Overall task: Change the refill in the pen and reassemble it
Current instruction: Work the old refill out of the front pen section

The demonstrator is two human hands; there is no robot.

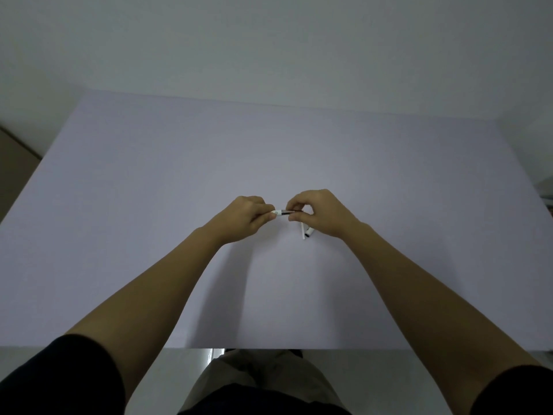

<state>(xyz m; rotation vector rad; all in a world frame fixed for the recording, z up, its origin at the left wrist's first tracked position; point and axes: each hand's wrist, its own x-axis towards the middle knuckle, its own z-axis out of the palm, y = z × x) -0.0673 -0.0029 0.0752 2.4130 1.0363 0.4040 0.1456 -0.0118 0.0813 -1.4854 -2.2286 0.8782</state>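
Both hands meet above the middle of the pale lilac table. My left hand pinches the white pen barrel, whose open end points right. My right hand pinches a thin dark refill that runs from its fingertips into the barrel's end. A second white pen piece with a dark end sticks out below the right hand; I cannot tell whether it lies on the table or is tucked in the palm.
The table's near edge runs just above my lap. A wall stands behind the far edge. A brown piece of furniture shows at the left, and some objects peek in at the right border.
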